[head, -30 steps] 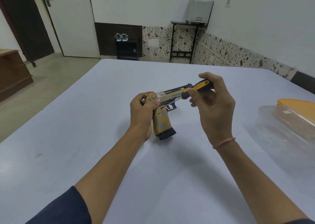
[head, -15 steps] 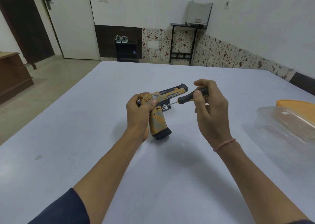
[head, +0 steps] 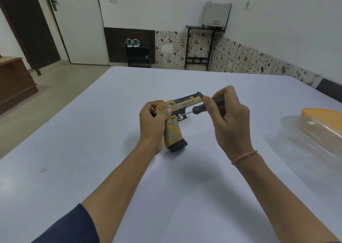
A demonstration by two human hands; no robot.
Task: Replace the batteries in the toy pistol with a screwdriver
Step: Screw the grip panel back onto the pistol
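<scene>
A person's two bare arms reach forward over a pale table (head: 111, 168), seen from a camera on their head. Near the middle of the table stands a toy pistol (head: 174, 129), orange-yellow with a dark slide and a dark base plate; its grip butt rests on the table and its barrel points toward 2 o'clock.

The left hand (head: 153, 124) is wrapped around the rear of the pistol, fingers curled closed over the back of the slide, the thumb pressed on the side above the grip.

At 3 o'clock from the pistol, the right hand (head: 229, 120) grips a screwdriver (head: 201, 107) by its dark handle (a band of orange shows at the collar); thumb and fingers are closed around it. The thin metal shaft runs down toward 8 o'clock, its tip at the side of the pistol just above the grip, beside the trigger guard. Whether the tip sits in a screw cannot be told. A pink band circles the right wrist.

At 3 o'clock, at the table's edge, lies a clear plastic container (head: 314, 137), with an orange lid (head: 325, 114) just behind it.
</scene>
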